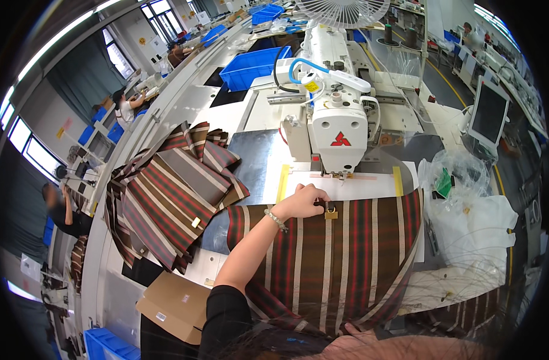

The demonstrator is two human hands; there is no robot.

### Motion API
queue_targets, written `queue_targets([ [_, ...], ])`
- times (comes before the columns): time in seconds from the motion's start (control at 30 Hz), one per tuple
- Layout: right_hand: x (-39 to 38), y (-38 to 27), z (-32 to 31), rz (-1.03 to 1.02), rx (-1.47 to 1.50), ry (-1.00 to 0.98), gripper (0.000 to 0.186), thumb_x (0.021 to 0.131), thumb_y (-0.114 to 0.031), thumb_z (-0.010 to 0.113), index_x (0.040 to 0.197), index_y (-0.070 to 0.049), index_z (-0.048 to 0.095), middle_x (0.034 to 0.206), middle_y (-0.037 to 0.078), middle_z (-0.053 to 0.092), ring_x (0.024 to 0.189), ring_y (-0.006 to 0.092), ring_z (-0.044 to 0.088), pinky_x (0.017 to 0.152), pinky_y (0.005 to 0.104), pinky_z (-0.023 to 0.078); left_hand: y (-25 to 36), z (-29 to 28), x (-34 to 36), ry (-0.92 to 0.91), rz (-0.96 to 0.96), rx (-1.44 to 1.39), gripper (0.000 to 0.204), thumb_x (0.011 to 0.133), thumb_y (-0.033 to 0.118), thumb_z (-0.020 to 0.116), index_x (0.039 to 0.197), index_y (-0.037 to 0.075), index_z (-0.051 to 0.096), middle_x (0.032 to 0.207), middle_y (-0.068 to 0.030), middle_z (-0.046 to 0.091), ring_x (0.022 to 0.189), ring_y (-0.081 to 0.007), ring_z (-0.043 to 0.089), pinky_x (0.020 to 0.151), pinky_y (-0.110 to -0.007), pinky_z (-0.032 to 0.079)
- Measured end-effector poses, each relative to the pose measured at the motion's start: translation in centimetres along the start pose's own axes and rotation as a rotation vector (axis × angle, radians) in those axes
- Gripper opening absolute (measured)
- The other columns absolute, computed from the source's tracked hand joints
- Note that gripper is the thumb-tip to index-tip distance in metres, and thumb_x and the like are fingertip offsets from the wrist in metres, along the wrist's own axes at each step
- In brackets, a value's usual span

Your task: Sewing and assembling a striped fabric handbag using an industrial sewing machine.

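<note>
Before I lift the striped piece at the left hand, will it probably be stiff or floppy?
The striped piece will probably flop, since its lower sides bend into curves. It looks thin, so may be light for its size. The metallic-looking gold clasp could weigh down its upper edge.

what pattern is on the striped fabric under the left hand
Lengthwise stripes in brown, red, green and cream; the fabric shows best in the head view.

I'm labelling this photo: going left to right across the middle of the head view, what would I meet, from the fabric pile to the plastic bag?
Fabric pile → left hand → gold clasp → plastic bag
</note>
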State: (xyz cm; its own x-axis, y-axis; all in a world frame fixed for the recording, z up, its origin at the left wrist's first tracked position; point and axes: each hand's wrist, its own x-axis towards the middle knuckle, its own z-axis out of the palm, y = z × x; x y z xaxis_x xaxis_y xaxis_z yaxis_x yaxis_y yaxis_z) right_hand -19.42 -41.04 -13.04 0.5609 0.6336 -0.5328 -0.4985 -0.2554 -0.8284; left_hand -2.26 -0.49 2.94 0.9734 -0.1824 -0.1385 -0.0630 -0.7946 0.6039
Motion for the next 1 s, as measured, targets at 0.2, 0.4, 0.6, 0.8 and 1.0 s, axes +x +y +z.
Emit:
queue_targets([
  [0.2, 0.1, 0.8, -0.7, -0.098, -0.138, -0.012, 0.038, 0.090, -0.029, 0.064, 0.113, 0.001, 0.063, 0.115, 0.010, 0.065, 0.110, 0.0230, 0.057, 0.098, 0.0321, 0.040, -0.4, 0.1, 0.1, 0.041, -0.005, -0.057, 0.028, 0.079, 0.018, 0.056, 0.103, 0.009, 0.067, 0.090, -0.0059, 0.065, 0.094, -0.0210, 0.051, 0.095, -0.033, 0.027],
  [0.4, 0.2, 0.9, -1.2, -0.062, -0.252, -0.003, 0.036, 0.090, -0.029, 0.064, 0.110, 0.001, 0.065, 0.113, 0.010, 0.066, 0.108, 0.0232, 0.058, 0.096, 0.0316, 0.041, -0.5, -1.1, -1.9, 0.025, -0.020, 0.036, 0.026, 0.080, 0.018, 0.058, 0.102, 0.009, 0.068, 0.088, -0.0051, 0.065, 0.095, -0.0208, 0.051, 0.093, -0.033, 0.028],
  [0.6, 0.5, 1.5, -1.2, -0.112, -0.215, -0.005, 0.035, 0.092, -0.028, 0.062, 0.111, 0.001, 0.064, 0.113, 0.010, 0.065, 0.107, 0.0219, 0.058, 0.096, 0.0321, 0.042, -1.7, -1.2, -3.7, 0.134, -0.028, 0.094, 0.018, 0.080, 0.022, 0.062, 0.092, 0.011, 0.069, 0.084, -0.0038, 0.067, 0.093, -0.0228, 0.053, 0.089, -0.035, 0.031],
  [0.8, 0.0, -1.4, -1.0, -0.024, -0.162, -0.058, 0.036, 0.092, -0.028, 0.061, 0.113, 0.002, 0.062, 0.115, 0.010, 0.065, 0.110, 0.0211, 0.057, 0.096, 0.0312, 0.040, 0.4, 0.6, -2.4, 0.229, -0.122, 0.085, 0.029, 0.081, 0.036, 0.066, 0.087, 0.009, 0.070, 0.074, -0.0051, 0.065, 0.083, -0.0227, 0.056, 0.084, -0.035, 0.033],
  [1.0, -1.0, -4.9, -0.1, 0.058, -0.181, -0.042, 0.037, 0.092, -0.029, 0.062, 0.112, 0.002, 0.063, 0.116, 0.010, 0.064, 0.110, 0.0203, 0.056, 0.096, 0.0307, 0.040, 0.2, 3.2, -0.3, 0.333, -0.064, 0.068, 0.033, 0.078, 0.038, 0.069, 0.087, 0.007, 0.070, 0.071, -0.0075, 0.065, 0.079, -0.0248, 0.058, 0.083, -0.035, 0.032],
])
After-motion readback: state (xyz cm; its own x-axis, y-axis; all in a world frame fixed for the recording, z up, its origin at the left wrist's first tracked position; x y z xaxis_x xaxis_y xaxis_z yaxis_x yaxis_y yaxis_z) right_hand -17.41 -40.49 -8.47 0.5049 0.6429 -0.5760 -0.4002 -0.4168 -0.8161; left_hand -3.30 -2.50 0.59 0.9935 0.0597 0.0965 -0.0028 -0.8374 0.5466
